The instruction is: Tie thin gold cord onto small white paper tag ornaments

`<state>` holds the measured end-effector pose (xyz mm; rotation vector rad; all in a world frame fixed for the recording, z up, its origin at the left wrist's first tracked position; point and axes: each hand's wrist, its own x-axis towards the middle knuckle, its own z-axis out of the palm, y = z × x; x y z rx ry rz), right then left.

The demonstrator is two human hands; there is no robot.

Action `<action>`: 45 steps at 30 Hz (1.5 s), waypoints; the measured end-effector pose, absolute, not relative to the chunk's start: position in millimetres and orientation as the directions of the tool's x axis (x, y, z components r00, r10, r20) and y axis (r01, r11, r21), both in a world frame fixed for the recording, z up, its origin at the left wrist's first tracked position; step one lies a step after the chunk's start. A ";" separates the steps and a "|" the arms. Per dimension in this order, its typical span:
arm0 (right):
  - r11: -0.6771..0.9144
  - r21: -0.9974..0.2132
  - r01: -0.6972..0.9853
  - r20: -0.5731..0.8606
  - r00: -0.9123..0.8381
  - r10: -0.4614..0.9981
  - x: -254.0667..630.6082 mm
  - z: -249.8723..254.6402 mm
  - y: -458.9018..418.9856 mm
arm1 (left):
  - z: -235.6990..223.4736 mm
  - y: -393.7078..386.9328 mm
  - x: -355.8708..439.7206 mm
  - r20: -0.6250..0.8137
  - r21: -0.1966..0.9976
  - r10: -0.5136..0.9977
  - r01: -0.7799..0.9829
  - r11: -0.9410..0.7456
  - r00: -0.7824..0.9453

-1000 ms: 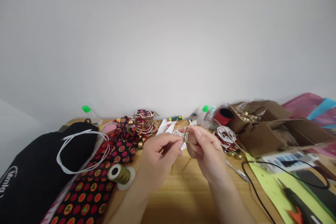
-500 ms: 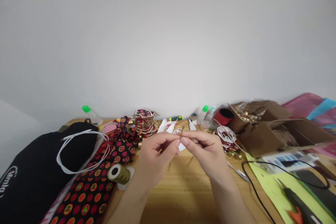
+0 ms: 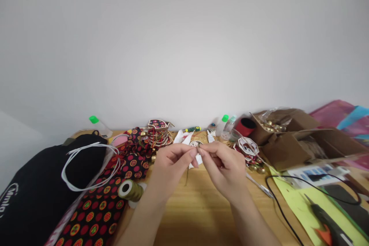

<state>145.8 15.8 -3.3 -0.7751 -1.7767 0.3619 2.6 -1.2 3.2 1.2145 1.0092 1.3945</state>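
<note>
My left hand (image 3: pixel 174 169) and my right hand (image 3: pixel 223 169) meet above the middle of the wooden table, thumbs and index fingertips pinched close together. Between the fingertips is a thin olive-green cord (image 3: pixel 186 177), one end of which hangs below my left hand. The part gripped by my right fingers is mostly hidden. Left of my left wrist lies a spool of olive cord (image 3: pixel 134 190). Just behind the fingertips are a round white piece (image 3: pixel 196 143) and a small white paper or card (image 3: pixel 198 159).
Patterned fabric (image 3: pixel 98 215), a black bag (image 3: pixel 43 184) and a white cord coil (image 3: pixel 65 173) lie left. Stacked patterned ornaments (image 3: pixel 158 132) stand behind. On the right are cardboard boxes (image 3: pixel 288 150), tweezers (image 3: pixel 261 186), a black cable (image 3: pixel 281 209) and a black-handled tool (image 3: pixel 324 217).
My right hand has shifted slightly and its fingers have curled more. The cord end that hung near my right hand no longer shows; the left one hangs straighter.
</note>
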 end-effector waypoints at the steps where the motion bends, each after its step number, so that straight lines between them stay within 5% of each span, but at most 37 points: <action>1: 0.700 -0.659 0.274 0.686 -0.162 0.709 146.0 -3.1 15.6 | 2.8 -1.3 3.2 0.156 0.973 0.988 -0.170 -0.154 0.000; 5: 0.487 -0.873 0.031 0.481 -0.114 0.869 146.4 -0.2 15.2 | 1.3 -1.6 5.9 0.082 0.959 0.996 -0.275 -0.073 0.022; 13: 0.309 -0.943 -0.122 0.322 -0.106 0.941 145.7 3.7 18.9 | 2.2 -4.1 4.1 0.072 0.933 0.970 -0.360 0.017 0.232; 19: 0.269 -0.948 -0.171 0.289 -0.106 0.951 146.6 0.4 20.3 | 1.2 -4.2 4.1 0.206 0.978 0.957 -0.027 -0.205 0.203; 30: 0.061 -0.902 -0.428 0.141 -0.157 0.978 148.0 3.6 25.0 | -2.0 -5.7 6.0 0.219 0.899 0.963 0.350 -0.262 0.159; 36: 0.069 -0.918 -0.390 0.142 -0.161 0.977 149.0 2.5 24.7 | -1.2 -2.0 -1.6 0.187 0.855 0.941 0.425 -0.298 0.283; 40: 0.148 -0.949 -0.278 0.206 -0.192 0.959 147.5 2.2 21.2 | 1.0 -1.1 -2.8 0.312 0.901 0.947 0.295 -0.319 0.073; 45: 0.186 -0.974 -0.133 0.219 -0.311 0.925 141.6 3.0 16.5 | 2.1 -5.4 3.2 0.280 0.955 0.958 0.122 -0.272 -0.060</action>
